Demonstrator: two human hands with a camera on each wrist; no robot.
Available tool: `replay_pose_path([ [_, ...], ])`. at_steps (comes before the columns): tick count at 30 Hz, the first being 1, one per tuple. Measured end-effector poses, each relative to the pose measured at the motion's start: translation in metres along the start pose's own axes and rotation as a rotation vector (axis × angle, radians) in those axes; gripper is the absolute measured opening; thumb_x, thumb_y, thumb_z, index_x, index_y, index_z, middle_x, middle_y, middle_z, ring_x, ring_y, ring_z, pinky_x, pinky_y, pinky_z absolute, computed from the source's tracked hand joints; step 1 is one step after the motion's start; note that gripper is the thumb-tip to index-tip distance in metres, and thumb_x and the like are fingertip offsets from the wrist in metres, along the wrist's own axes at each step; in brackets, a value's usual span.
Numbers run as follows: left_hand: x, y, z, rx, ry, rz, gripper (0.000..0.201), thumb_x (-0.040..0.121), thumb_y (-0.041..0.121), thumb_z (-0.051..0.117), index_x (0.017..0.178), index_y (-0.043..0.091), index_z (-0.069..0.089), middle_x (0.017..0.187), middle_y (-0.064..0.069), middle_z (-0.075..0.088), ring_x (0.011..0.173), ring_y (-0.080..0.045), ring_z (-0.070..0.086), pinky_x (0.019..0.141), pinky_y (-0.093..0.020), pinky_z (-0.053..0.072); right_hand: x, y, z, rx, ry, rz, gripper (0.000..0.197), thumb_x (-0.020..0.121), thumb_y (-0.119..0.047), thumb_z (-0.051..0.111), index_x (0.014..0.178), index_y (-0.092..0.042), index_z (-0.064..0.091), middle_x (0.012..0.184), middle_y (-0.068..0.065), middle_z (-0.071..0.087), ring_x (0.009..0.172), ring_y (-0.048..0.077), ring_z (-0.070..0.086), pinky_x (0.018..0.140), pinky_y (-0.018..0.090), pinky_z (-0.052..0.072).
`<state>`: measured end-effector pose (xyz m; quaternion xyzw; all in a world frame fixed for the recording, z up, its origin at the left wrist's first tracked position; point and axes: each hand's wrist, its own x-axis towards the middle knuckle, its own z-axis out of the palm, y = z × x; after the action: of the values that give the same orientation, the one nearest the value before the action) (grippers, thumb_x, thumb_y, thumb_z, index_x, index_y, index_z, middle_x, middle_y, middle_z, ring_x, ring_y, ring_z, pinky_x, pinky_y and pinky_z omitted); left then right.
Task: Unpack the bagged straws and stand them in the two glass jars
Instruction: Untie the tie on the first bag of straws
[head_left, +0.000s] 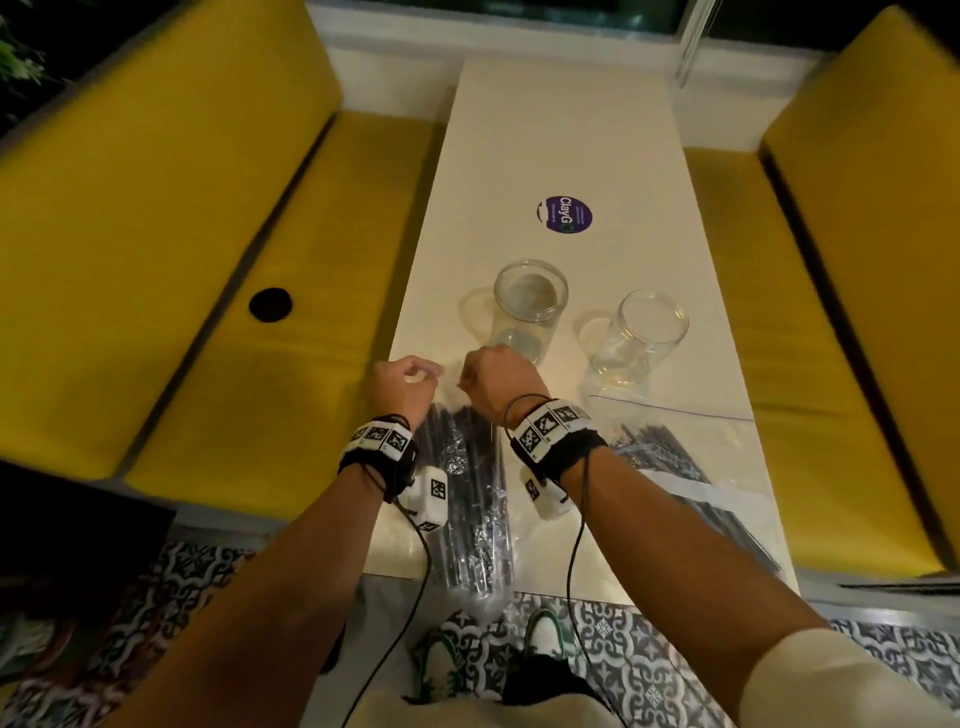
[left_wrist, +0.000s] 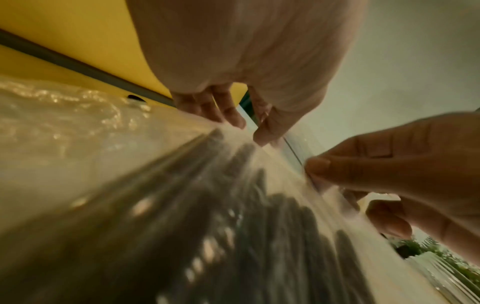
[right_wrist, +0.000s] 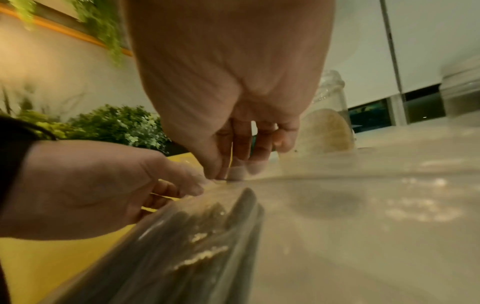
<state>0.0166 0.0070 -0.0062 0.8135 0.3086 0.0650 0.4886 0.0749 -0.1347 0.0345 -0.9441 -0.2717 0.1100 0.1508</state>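
A clear plastic bag of black straws (head_left: 470, 499) lies lengthwise on the white table (head_left: 561, 130), its near end hanging over the front edge. My left hand (head_left: 431, 376) and right hand (head_left: 467, 379) both pinch the bag's far, top edge, close together. In the left wrist view the left fingers (left_wrist: 233, 117) touch the film while the right hand (left_wrist: 363, 174) pinches the seal strip. The right wrist view has the right fingers (right_wrist: 239, 156) nipping the edge of the bag (right_wrist: 197, 236). Two empty glass jars (head_left: 530, 306) (head_left: 647, 332) stand just beyond the hands.
A second clear bag of black straws (head_left: 685, 478) lies to the right on the table. A round purple sticker (head_left: 565, 214) sits farther back. Yellow cushioned benches (head_left: 182, 234) (head_left: 857, 312) flank the table. Patterned floor tiles and shoes (head_left: 540, 639) show below.
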Motion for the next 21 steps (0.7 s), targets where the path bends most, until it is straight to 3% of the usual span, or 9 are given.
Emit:
replay_pose_path([
  [1, -0.003, 0.007, 0.001, 0.001, 0.043, -0.008, 0.013, 0.091, 0.006, 0.076, 0.096, 0.019, 0.077, 0.11, -0.007, 0.068, 0.092, -0.023, 0.064, 0.06, -0.016, 0.041, -0.001, 0.0, -0.003, 0.05, -0.01, 0.023, 0.019, 0.098, -0.027, 0.068, 0.105, -0.011, 0.075, 0.108, 0.013, 0.075, 0.1, 0.031, 0.069, 0.087, 0.039, 0.058],
  [4, -0.012, 0.013, 0.004, -0.078, 0.046, -0.076, 0.025, 0.095, 0.017, 0.076, 0.115, 0.016, 0.062, 0.101, 0.001, 0.058, 0.079, -0.012, 0.059, 0.056, -0.015, 0.038, -0.008, -0.001, -0.004, 0.228, 0.007, 0.122, 0.016, 0.096, -0.026, 0.073, 0.091, -0.011, 0.07, 0.101, 0.013, 0.075, 0.093, 0.027, 0.07, 0.086, 0.038, 0.06],
  [6, -0.021, 0.009, 0.007, -0.127, 0.031, -0.068, 0.021, 0.099, 0.024, 0.074, 0.11, 0.013, 0.059, 0.092, 0.004, 0.061, 0.072, -0.005, 0.057, 0.055, -0.014, 0.041, -0.015, -0.001, -0.001, 0.324, 0.027, 0.188, 0.02, 0.094, -0.025, 0.075, 0.081, -0.016, 0.064, 0.091, 0.01, 0.074, 0.084, 0.022, 0.068, 0.079, 0.033, 0.057],
  [9, -0.022, 0.007, 0.003, -0.109, -0.044, 0.011, 0.031, 0.103, 0.029, 0.065, 0.088, 0.003, 0.067, 0.079, -0.007, 0.07, 0.063, -0.012, 0.059, 0.06, -0.024, 0.05, -0.014, -0.007, 0.001, 0.447, 0.089, 0.215, 0.029, 0.091, -0.022, 0.077, 0.071, -0.019, 0.056, 0.073, 0.0, 0.064, 0.067, 0.015, 0.058, 0.066, 0.029, 0.05],
  [10, -0.03, 0.016, 0.005, -0.099, -0.048, 0.031, 0.034, 0.104, 0.029, 0.061, 0.084, 0.003, 0.069, 0.077, -0.007, 0.071, 0.062, -0.011, 0.059, 0.061, -0.026, 0.049, -0.015, 0.0, 0.0, 0.513, 0.094, 0.202, 0.03, 0.091, -0.02, 0.075, 0.069, -0.02, 0.054, 0.07, -0.001, 0.061, 0.065, 0.015, 0.056, 0.065, 0.031, 0.051],
  [11, -0.064, 0.061, 0.036, -0.095, 0.043, 0.036, 0.034, 0.104, 0.028, 0.059, 0.081, 0.005, 0.07, 0.075, -0.006, 0.071, 0.059, -0.006, 0.058, 0.06, -0.026, 0.045, -0.027, 0.047, -0.035, 0.546, 0.048, 0.086, 0.03, 0.092, -0.017, 0.073, 0.068, -0.02, 0.053, 0.069, -0.002, 0.059, 0.065, 0.016, 0.055, 0.064, 0.033, 0.052],
  [13, -0.063, 0.067, 0.028, -0.138, 0.021, 0.039, 0.033, 0.103, 0.027, 0.058, 0.076, 0.011, 0.066, 0.074, -0.005, 0.07, 0.058, -0.004, 0.056, 0.062, -0.026, 0.042, -0.025, 0.045, -0.031, 0.541, 0.021, 0.026, 0.032, 0.093, -0.015, 0.071, 0.067, -0.02, 0.052, 0.067, -0.003, 0.057, 0.062, 0.017, 0.053, 0.057, 0.033, 0.05],
  [17, -0.062, 0.06, 0.032, -0.079, -0.052, 0.074, 0.032, 0.103, 0.021, 0.057, 0.072, 0.017, 0.059, 0.072, -0.004, 0.064, 0.07, -0.019, 0.053, 0.07, -0.032, 0.042, -0.031, 0.051, -0.038, 0.62, -0.12, -0.028, 0.028, 0.094, -0.024, 0.075, 0.078, -0.011, 0.055, 0.071, 0.006, 0.059, 0.049, 0.023, 0.059, 0.045, 0.035, 0.053],
  [21, -0.062, 0.062, 0.027, -0.144, -0.184, 0.016, 0.03, 0.105, 0.015, 0.054, 0.075, 0.016, 0.061, 0.074, -0.004, 0.063, 0.076, -0.021, 0.054, 0.077, -0.035, 0.042, -0.041, 0.054, -0.049, 0.67, -0.311, -0.057, 0.031, 0.103, -0.039, 0.059, 0.09, -0.011, 0.055, 0.071, 0.011, 0.066, 0.043, 0.023, 0.062, 0.041, 0.029, 0.049],
])
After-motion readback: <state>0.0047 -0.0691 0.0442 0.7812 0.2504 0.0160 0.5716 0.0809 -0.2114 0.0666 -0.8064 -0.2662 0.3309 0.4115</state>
